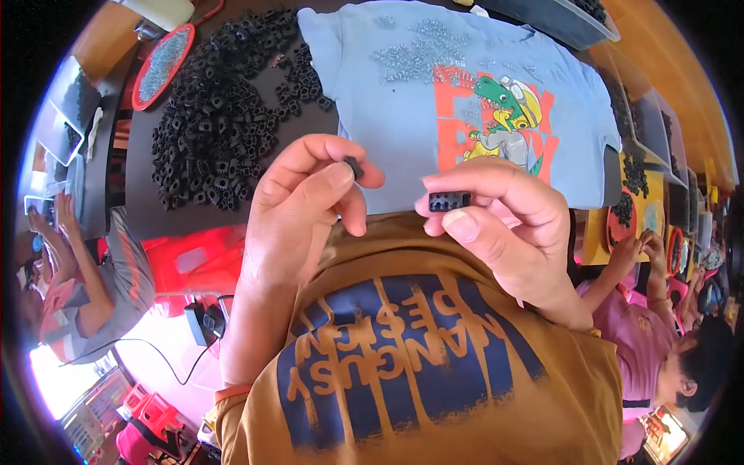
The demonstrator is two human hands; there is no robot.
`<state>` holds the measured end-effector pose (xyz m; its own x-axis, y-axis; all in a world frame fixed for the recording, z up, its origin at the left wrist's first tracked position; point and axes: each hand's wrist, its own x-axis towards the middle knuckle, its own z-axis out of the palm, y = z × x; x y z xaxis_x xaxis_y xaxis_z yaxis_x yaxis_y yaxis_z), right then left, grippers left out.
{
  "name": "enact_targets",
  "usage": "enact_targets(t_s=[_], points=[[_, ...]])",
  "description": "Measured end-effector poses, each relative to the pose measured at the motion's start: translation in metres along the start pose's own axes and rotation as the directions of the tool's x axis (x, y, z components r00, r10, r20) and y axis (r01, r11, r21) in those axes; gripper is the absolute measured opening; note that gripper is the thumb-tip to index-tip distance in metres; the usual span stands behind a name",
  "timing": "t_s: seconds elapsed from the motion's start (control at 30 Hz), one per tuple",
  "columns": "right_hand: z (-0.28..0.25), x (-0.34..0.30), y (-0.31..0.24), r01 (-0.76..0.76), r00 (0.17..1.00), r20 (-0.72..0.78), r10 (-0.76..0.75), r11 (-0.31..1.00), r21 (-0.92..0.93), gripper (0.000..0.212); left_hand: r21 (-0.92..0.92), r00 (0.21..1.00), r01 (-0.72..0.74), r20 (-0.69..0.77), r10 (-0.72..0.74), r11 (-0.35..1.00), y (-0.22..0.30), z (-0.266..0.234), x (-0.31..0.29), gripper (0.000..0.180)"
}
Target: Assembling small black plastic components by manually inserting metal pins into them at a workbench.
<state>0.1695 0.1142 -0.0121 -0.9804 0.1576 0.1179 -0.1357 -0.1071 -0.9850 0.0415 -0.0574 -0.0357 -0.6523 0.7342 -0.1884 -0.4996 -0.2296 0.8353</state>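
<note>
Between the thumb and forefinger of my left hand is a small black plastic piece; its exact kind is too small to tell. My right hand pinches a black rectangular connector block with rows of holes on the side that shows. The two pieces are apart, held up in front of my chest over the near edge of the table. Beyond them a light blue T-shirt lies spread on the table, with many tiny shiny clear or metallic pieces scattered over its far part.
A heap of loose black plastic parts covers the dark table left of the shirt. Behind it stands a red-rimmed dish of tiny shiny pieces. A grey bin is at the far right. Other people sit at both sides; a red stool stands lower left.
</note>
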Motion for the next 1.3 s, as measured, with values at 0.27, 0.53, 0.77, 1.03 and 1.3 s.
enact_targets(t_s=[0.27, 0.53, 0.77, 1.03, 1.3], points=[[-0.017, 0.005, 0.018, 0.229, 0.972, 0.029, -0.233, 0.911, -0.343, 0.021, -0.12, 0.998, 0.064, -0.013, -0.066, 0.991, -0.008, 0.003, -0.004, 0.016], [-0.025, 0.009, 0.051, 0.128, 0.969, -0.186, -0.163, 0.975, -0.184, 0.016, -0.213, 0.985, 0.138, -0.073, -0.156, 0.967, -0.005, 0.001, 0.006, 0.021], [-0.032, 0.011, 0.055, 0.211, 0.963, -0.106, -0.249, 0.936, -0.282, 0.015, 0.176, 0.991, 0.129, -0.048, -0.123, 0.976, 0.007, 0.001, 0.023, 0.016], [-0.036, 0.014, 0.049, 0.168, 0.978, -0.082, -0.193, 0.954, -0.247, 0.02, 0.957, 0.898, -0.186, 0.074, 0.433, 0.222, 0.004, 0.017, 0.071, 0.01], [-0.041, 0.019, 0.05, 0.224, 0.97, -0.041, -0.239, 0.948, -0.225, 0.026, 0.985, 0.925, -0.115, 0.154, 0.349, -0.131, 0.001, 0.016, 0.096, 0.013]])
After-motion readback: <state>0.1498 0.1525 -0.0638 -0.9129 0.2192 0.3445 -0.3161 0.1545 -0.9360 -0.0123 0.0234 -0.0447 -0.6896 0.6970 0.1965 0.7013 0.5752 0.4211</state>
